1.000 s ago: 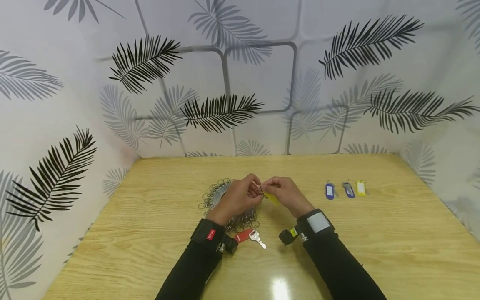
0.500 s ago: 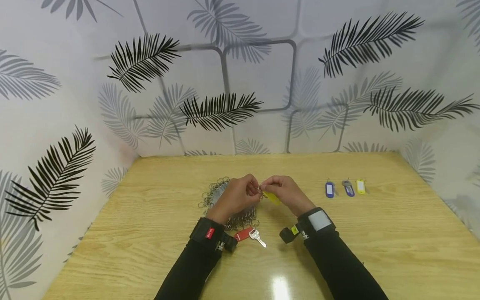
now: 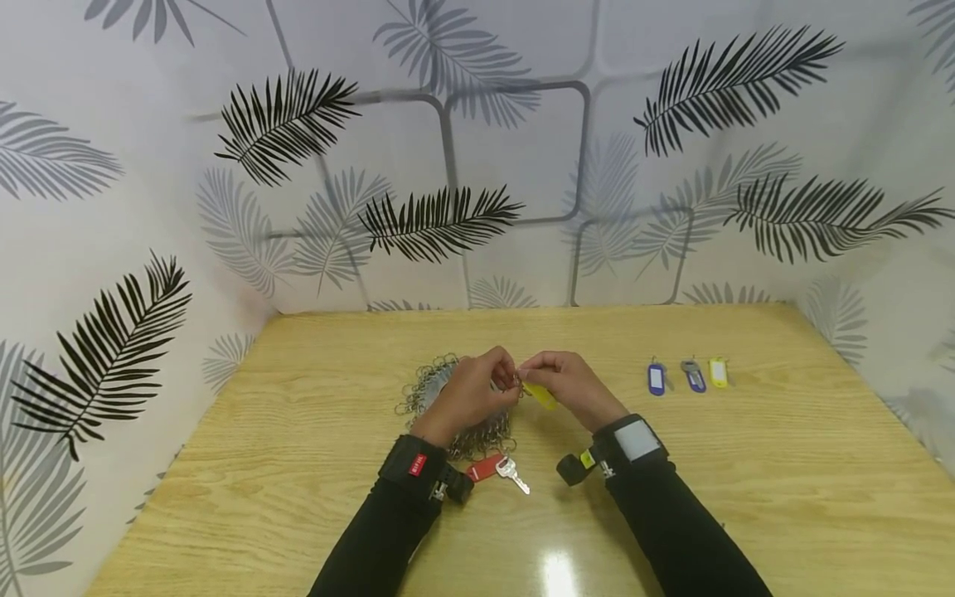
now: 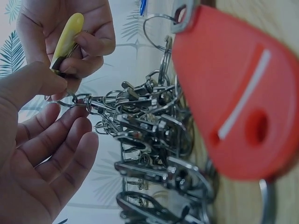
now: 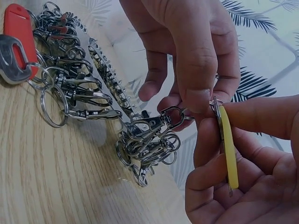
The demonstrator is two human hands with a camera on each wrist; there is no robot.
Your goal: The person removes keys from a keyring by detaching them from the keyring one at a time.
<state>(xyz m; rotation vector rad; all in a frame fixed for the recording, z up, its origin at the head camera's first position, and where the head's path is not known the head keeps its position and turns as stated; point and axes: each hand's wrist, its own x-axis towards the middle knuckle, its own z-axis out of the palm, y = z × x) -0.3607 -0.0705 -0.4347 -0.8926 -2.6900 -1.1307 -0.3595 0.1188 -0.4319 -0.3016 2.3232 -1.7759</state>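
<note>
My right hand (image 3: 573, 388) holds a yellow key tag (image 3: 541, 396) with a key behind it. Opposite it, my left hand (image 3: 473, 394) pinches a small metal ring (image 4: 65, 102) between thumb and finger, at the top of the tag. In the left wrist view this ring joins a snap clasp (image 4: 96, 103) on a round metal rack (image 3: 433, 388) crowded with clasps and rings. The right wrist view shows the yellow tag edge-on, its upper end at the left thumb. Whether the tag's ring is threaded through the clasp's ring is hidden by the fingertips.
A red key tag (image 3: 485, 468) with a silver key (image 3: 512, 474) lies at the rack's near edge, by my left wrist. On the right of the wooden table (image 3: 783, 464) lie two blue key tags (image 3: 656, 380) and another yellow one (image 3: 718, 373). A patterned wall (image 3: 507, 274) rises behind.
Both hands stay almost in place. The fingertips shift slightly around the ring, and the yellow tag keeps nearly the same tilt.
</note>
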